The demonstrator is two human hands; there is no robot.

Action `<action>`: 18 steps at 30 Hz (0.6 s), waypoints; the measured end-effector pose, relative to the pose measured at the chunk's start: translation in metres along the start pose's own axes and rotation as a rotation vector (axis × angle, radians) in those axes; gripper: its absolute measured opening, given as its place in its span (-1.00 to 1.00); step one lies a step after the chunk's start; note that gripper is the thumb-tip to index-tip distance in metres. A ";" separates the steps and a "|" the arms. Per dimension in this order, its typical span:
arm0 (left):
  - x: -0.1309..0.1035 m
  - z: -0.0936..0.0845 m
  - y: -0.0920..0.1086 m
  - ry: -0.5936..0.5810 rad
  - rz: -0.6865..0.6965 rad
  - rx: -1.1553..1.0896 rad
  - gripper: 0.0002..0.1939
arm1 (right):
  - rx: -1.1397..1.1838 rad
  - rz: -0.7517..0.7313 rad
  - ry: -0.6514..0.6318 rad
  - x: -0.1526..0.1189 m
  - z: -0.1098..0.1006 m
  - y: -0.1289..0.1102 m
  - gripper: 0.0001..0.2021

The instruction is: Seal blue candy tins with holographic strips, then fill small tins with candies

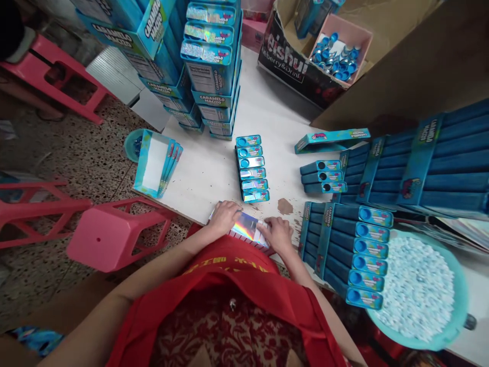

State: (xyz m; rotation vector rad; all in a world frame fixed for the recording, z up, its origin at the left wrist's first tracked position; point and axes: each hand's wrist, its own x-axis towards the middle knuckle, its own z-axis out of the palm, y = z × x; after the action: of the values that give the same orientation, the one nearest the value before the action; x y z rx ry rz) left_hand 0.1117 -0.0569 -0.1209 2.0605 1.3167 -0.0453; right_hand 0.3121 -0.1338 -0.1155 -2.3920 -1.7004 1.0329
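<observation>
At table (278, 107) edge nearest body: shiny sticker sheet (247, 228), L hand (225, 218) + R hand (280, 233) flat-ish on its ends, fingers loosely curled, grip unclear. Just beyond: row of six tins (252, 168), "CARAMELO"; bare tabletop either side. Far L: stacked boxes (216, 71), "CARAMELO MACIZO". R: packed tins (355, 255) beside bowl w/ pale pellets (420, 288). Far R: carton (301, 66), "Blueberry&Drink" partly legible.

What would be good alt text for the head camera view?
Left hand and right hand rest on a shiny, rainbow-glinting sheet at the edge of a white table, before six blue packs in a row. Tall stacks of blue boxes stand beyond; more blue packs and a turquoise basin are right.
</observation>
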 end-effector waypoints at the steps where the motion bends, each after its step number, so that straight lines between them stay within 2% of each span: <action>1: 0.000 0.000 0.006 -0.028 0.054 0.038 -0.73 | -0.015 -0.017 -0.047 -0.001 0.000 0.001 -0.65; 3: 0.002 -0.002 0.016 -0.110 0.153 0.102 -0.71 | 0.013 -0.070 -0.075 0.001 -0.001 0.000 -0.65; 5: 0.006 -0.007 0.021 -0.205 0.222 0.125 -0.72 | 0.082 -0.133 -0.050 0.003 -0.006 -0.001 -0.69; 8: 0.011 -0.017 0.024 -0.292 0.230 0.093 -0.70 | 0.061 -0.205 0.123 0.000 -0.015 -0.006 -0.77; 10: 0.013 -0.023 0.025 -0.301 0.194 0.077 -0.66 | -0.057 -0.249 0.267 -0.005 -0.018 -0.013 -0.79; 12: 0.014 -0.028 0.028 -0.292 0.176 0.076 -0.64 | -0.159 -0.328 0.332 -0.011 -0.016 -0.022 -0.73; 15: 0.015 -0.033 0.035 -0.277 0.181 0.079 -0.65 | -0.201 -0.454 0.300 -0.018 -0.005 -0.029 -0.63; 18: 0.017 -0.034 0.039 -0.268 0.140 0.083 -0.65 | -0.199 -0.525 0.294 -0.022 0.004 -0.027 -0.63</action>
State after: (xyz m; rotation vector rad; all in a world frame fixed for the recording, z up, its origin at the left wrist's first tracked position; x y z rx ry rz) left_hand 0.1409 -0.0346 -0.0806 2.1252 1.0208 -0.3076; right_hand 0.2836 -0.1433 -0.0967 -1.8846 -2.2064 0.4336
